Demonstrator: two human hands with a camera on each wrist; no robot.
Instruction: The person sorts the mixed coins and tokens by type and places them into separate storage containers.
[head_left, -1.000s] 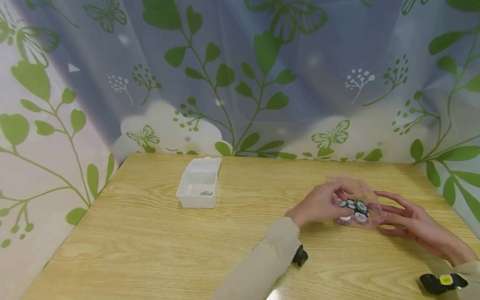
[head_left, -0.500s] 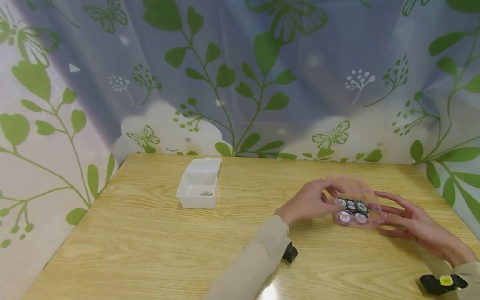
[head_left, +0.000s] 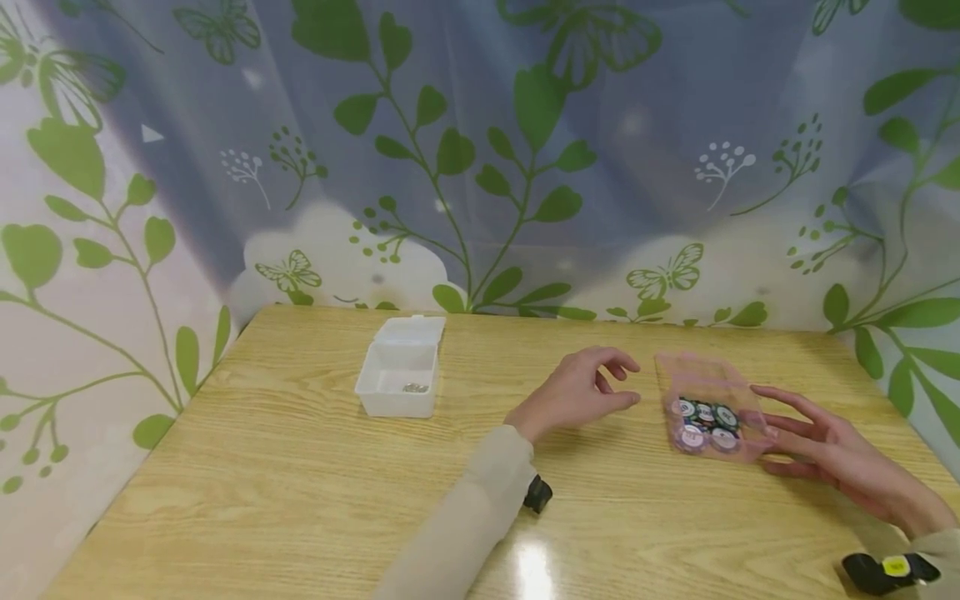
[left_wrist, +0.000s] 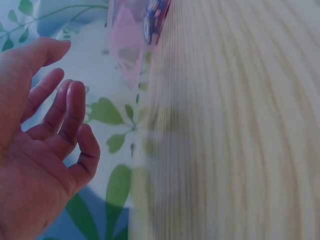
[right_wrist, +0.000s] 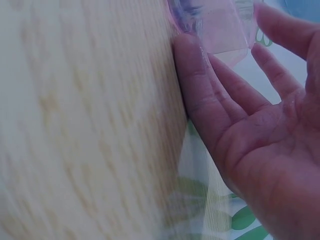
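Note:
A see-through pink box [head_left: 693, 379] with its lid up stands at the right of the table, with several poker chips [head_left: 703, 425] lying in it. My left hand [head_left: 573, 392] hovers to the left of that box, fingers loosely bent and holding nothing; the left wrist view shows its bare palm. At the box's right side is my right hand [head_left: 832, 446], with its fingers extended. In the right wrist view, fingertips [right_wrist: 190, 47] rest against the pink plastic. A white box [head_left: 393, 404] with its lid up sits left of centre, holding some small shiny silvery pieces [head_left: 415, 388].
The wooden table [head_left: 300, 492] ends at a patterned curtain [head_left: 480, 167] along its back. More of the same leafy cloth hangs at the left and right sides. A dark band [head_left: 888, 571] is around the right wrist.
My left hand has drawn out of the pink box and moved left, away from the chips. The right hand stays at the box's side, and both boxes keep their places.

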